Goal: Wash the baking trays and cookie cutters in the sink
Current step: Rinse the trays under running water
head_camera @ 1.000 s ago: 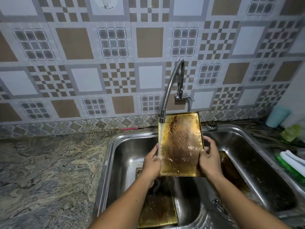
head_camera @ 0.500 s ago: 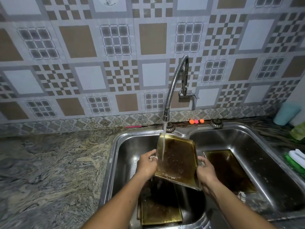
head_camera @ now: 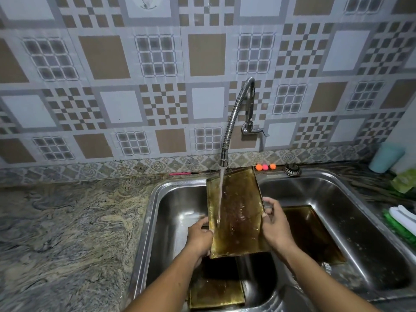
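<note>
Double steel sink [head_camera: 155, 199] under tiled wall; my left hand [head_camera: 199, 236] and right hand [head_camera: 275, 228] clamp side edges of baking tray [head_camera: 238, 217], tilted under faucet [head_camera: 236, 118] stream so runoff drains into left basin; second tray [head_camera: 216, 293] waits below, third tray [head_camera: 315, 235] in right basin

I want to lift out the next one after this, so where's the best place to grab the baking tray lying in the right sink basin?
Judging by its pose, grip the tray in the right basin by its near-left long edge, coming from above. It lies flat on the basin floor, so only its raised rim offers purchase. The right hand is nearest, but both hands now hold the tray under the tap.
</note>
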